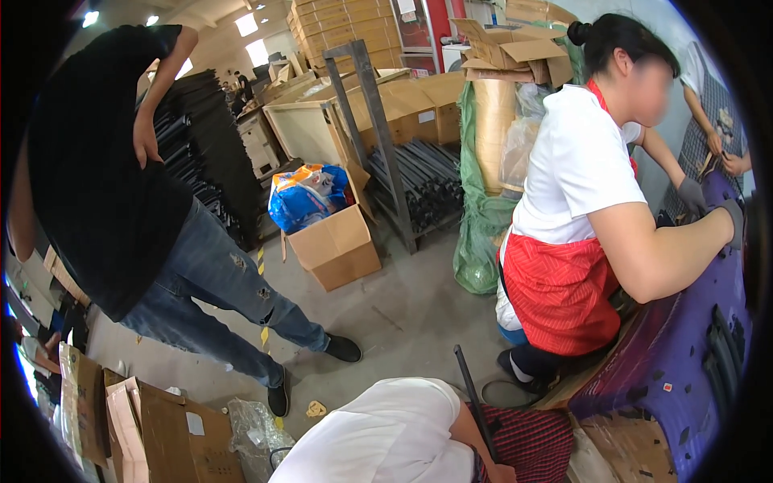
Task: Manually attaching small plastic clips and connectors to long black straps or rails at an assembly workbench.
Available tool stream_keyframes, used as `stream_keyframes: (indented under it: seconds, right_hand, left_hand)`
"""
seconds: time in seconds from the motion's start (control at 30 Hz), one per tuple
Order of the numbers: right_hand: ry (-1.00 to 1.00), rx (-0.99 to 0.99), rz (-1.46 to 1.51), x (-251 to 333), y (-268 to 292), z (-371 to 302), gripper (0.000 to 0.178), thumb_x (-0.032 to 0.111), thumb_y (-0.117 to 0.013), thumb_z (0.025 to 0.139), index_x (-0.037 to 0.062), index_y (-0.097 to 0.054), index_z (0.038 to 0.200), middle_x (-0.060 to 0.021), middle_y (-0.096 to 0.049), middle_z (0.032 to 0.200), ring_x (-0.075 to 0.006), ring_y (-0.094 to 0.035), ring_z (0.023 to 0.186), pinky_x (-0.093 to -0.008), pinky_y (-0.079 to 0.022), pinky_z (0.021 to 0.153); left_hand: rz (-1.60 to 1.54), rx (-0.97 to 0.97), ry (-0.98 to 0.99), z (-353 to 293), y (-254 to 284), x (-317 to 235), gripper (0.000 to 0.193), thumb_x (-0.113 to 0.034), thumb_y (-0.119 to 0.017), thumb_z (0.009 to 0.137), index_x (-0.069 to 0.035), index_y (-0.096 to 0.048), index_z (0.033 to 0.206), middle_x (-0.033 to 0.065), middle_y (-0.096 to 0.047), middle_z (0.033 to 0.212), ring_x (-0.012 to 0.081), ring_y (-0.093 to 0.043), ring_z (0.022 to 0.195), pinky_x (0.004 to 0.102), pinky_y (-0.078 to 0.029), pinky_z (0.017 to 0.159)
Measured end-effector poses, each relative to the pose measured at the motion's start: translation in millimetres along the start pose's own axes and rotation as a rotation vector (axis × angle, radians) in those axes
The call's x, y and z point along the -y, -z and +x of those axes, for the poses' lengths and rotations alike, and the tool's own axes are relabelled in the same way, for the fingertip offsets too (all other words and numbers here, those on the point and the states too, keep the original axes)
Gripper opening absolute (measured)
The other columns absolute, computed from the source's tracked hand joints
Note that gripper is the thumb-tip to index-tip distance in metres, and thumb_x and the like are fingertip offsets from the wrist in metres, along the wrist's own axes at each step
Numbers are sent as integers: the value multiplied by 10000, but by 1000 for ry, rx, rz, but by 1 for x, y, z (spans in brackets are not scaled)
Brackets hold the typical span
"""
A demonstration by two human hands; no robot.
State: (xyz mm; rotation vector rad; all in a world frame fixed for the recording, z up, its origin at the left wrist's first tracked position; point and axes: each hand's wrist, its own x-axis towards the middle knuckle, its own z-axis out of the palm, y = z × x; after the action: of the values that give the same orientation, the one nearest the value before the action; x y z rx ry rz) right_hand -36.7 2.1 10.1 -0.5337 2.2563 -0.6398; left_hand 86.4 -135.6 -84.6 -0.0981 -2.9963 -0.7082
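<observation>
One left hand [502, 472], mostly cropped by the bottom edge, looks closed around a slim black tube [471, 390] that slants up beside some red-and-black checked cloth [531, 439]. Exact finger wrap? Can't really tell, same for the out-of-view right hand. Further right, a gloved co-worker [576, 169] reaches over purple sheeting [644, 354].

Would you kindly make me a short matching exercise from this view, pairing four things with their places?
1. Long dark rod
2. Bright red apron
3. Blue and orange package
4. Purple sheet

A. Inside an open cardboard box
B. Spread along the right side
C. In a hand at the lower edge
D. Around a person's waist

Pairs: 1-C, 2-D, 3-A, 4-B
</observation>
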Motion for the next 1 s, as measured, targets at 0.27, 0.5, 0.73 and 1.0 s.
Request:
stream_keyframes:
  seconds: [0.27,0.5,0.73,1.0]
  right_hand:
    - [127,111,174,-28,-5,20,263,244,-606,783,44,-563,948,-108,-583,790,-212,-530,695,-307,-440,636]
    - [160,29,519,-5,9,-9,271,82,-638,739,73,-529,987,-74,-573,821,-157,-513,692,-271,-434,616]
    - [270,-38,780,12,23,-44,381,-31,-647,723,83,-499,1056,-61,-576,888,-128,-520,720,-250,-441,637]
    - [289,-97,856,22,-17,-63,236,-5,-646,740,29,-567,960,-27,-588,814,-101,-532,736,-228,-436,681]
  left_hand:
    - [-558,373,100,9,100,2,502,-532,-413,834,-58,-552,924,149,-583,878,278,-553,785,392,-428,672]
    - [-937,498,58,20,123,2,488,-432,-567,806,47,-580,897,197,-577,903,276,-542,807,392,-417,715]
    - [-608,438,-221,27,93,-3,458,-420,-598,781,30,-590,866,180,-591,862,276,-546,769,389,-427,680]
    - [-509,333,-107,-1,113,-9,364,-346,-676,658,-47,-594,849,153,-584,772,310,-562,720,407,-435,631]
